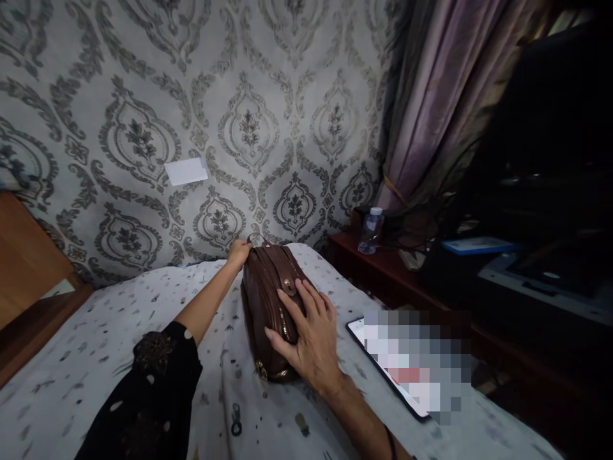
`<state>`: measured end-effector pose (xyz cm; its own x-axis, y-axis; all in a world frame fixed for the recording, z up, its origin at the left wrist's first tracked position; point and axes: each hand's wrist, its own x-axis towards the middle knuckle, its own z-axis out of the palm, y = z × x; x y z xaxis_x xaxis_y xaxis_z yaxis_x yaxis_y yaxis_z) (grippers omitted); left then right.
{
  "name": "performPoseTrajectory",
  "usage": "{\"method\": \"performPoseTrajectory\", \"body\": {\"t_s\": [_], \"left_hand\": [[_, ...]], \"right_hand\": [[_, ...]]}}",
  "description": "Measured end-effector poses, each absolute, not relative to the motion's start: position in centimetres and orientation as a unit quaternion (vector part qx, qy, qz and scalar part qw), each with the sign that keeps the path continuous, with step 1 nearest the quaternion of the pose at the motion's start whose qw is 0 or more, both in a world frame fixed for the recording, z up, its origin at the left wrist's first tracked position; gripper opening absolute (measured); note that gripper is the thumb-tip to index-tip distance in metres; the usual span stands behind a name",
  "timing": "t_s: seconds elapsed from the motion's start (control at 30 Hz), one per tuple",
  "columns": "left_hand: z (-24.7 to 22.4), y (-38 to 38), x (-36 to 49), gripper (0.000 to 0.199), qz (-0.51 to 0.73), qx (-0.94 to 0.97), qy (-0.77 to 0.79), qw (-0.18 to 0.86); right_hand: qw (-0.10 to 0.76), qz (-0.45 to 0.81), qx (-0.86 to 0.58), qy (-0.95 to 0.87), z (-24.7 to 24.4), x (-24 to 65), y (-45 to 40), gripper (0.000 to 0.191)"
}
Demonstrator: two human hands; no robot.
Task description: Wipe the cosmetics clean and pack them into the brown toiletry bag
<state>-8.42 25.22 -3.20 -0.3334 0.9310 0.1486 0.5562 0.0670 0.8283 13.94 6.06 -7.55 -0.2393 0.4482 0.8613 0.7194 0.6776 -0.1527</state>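
Observation:
A brown leather bag [265, 306] with gold zips and a snap stud lies on the patterned bedsheet in front of me. At its far end my left hand [238, 254] is closed on the bag's edge; its fingertips are partly hidden, so the exact part pinched cannot be made out. Across the near right side of the bag rests my right hand [313, 338], fingers spread and thumb apart, touching the leather below the stud. A zip with gold teeth shows between the thumb and forefinger. The bag's right side is partly covered by this hand.
Right of the bag lies a phone [383, 367], its screen partly blurred out. A clear bottle [371, 231] stands on a dark red wooden surface [342, 246] beyond the bed. Patterned wallpaper backs the bed, with a white card [186, 172] on it. Wooden furniture [33, 262] borders the left.

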Motion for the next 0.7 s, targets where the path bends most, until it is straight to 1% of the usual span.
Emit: {"method": "performPoseTrajectory", "body": {"t_s": [0.2, 0.5, 0.6, 0.7], "left_hand": [[-1.8, 24.3, -8.4, 0.036, 0.387, 0.551, 0.706, 0.219], [2.0, 26.3, -6.5, 0.029, 0.26, 0.592, 0.703, 0.296], [2.4, 27.4, -5.0, 0.029, 0.233, 0.603, 0.698, 0.308], [2.1, 28.2, -3.7, 0.033, 0.236, 0.618, 0.684, 0.306]], "right_hand": [[0.495, -0.13, -0.373, -0.774, -7.6, 14.0, 6.1, 0.052], [0.502, -0.118, -0.377, -0.769, -7.7, 14.0, 6.0, 0.056], [0.504, -0.124, -0.376, -0.768, -7.7, 14.0, 6.0, 0.056], [0.502, -0.121, -0.377, -0.769, -7.7, 14.0, 5.9, 0.056]]}}
